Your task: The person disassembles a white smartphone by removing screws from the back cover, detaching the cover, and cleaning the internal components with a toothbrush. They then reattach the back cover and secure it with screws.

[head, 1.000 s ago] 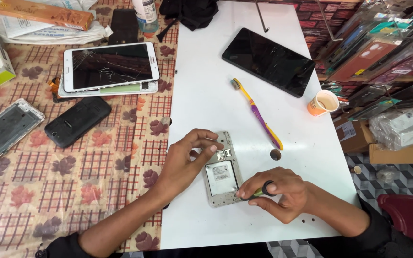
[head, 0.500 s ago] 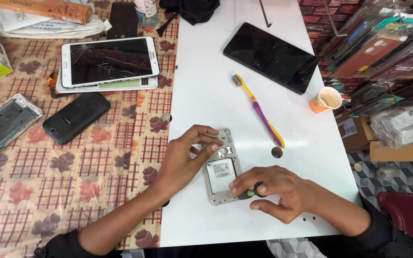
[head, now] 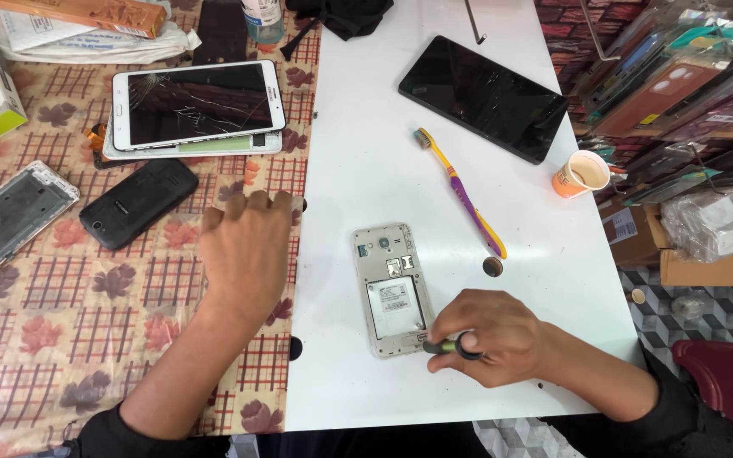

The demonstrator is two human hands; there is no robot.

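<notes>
Pinching a small screwdriver in the right hand, tip at the lower edge of an opened phone lying back-up on the white surface, left hand lifted apart over the patterned cloth, blurred, fingers loosely spread, holding nothing.

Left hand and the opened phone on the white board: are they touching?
Apart. The head view shows the left hand lifted over the patterned tablecloth, with bare white board between it and the opened phone. The right hand holds a screwdriver at the phone's lower edge.
</notes>
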